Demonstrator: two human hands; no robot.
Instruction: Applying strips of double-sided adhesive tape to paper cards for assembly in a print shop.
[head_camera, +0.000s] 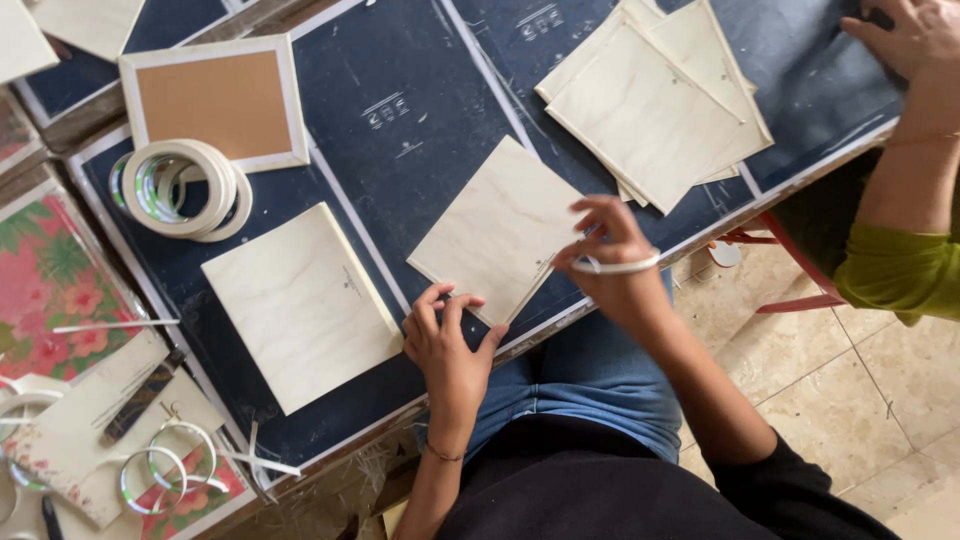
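View from above of a dark blue bench (400, 120) with pale wooden squares on it. Counted: 1 square board (495, 228) at centre, being handled; 1 larger board (300, 305) to its left, lying flat & alone; a loose stack of approx. 3–4 boards (655, 105) above and right of the centre board, exact no. unclear. Also 1 framed cork panel (218, 100) upper left of the centre board, w/ 2 tape rolls (185, 188) overlapping just below it. Far left of the centre board: floral-print sheets (50, 280) and 2 or 3 nearly spent tape rings (165, 465) near the bench's lower edge.

Left hand (450, 345) sits at the centre board's bottom corner, fingers (440, 300) spread, tips pressing on the wood; grip loose, nothing enclosed. Right hand (610, 255) is at the board's right edge, thumb & fingers pinched on a thin white strip (618, 266), prob. tape, that runs across the hand. Nothing lies between the hands and the board.

Another person's hand (905, 40) rests on the bench at the far right, beyond the stack, w/ a green sleeve (895, 270) below it.
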